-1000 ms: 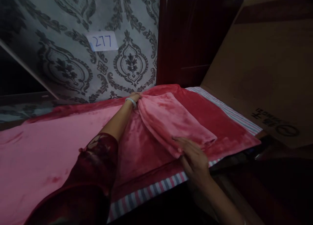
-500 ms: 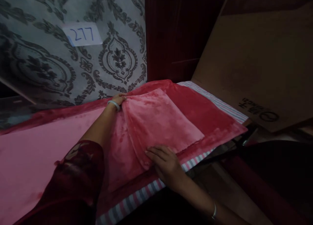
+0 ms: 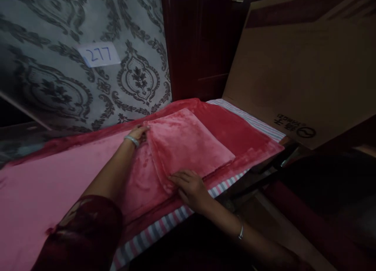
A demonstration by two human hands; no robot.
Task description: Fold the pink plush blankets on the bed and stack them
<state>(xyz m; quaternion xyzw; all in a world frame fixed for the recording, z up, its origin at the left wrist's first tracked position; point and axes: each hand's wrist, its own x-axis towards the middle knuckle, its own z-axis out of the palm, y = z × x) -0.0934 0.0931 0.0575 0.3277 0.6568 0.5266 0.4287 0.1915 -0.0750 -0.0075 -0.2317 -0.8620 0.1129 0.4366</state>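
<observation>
A pink plush cloth [image 3: 188, 141] lies with its right part folded back over itself into a flat flap. At the flap's far left corner is my left hand [image 3: 139, 133], its fingers closed on the edge of the fold. My right hand [image 3: 190, 190] holds the near left corner, fingers lying together over the top and the thumb lower down by the edge. Beneath the flap a darker red cloth [image 3: 235, 128] is spread out. To the left, the pink cloth stretches flat under my left forearm.
A striped sheet [image 3: 164, 226] shows under the cloths along the near edge. Behind stands a patterned wall [image 3: 102, 84] with a paper marked 277 [image 3: 100, 54]. A dark red panel [image 3: 196, 47] and a large cardboard box [image 3: 279, 71] border the back right.
The view has shifted slightly, so the wall sits lower and the box further left. Both hands stay at the same corners of the fold, which looks nearly unchanged.
</observation>
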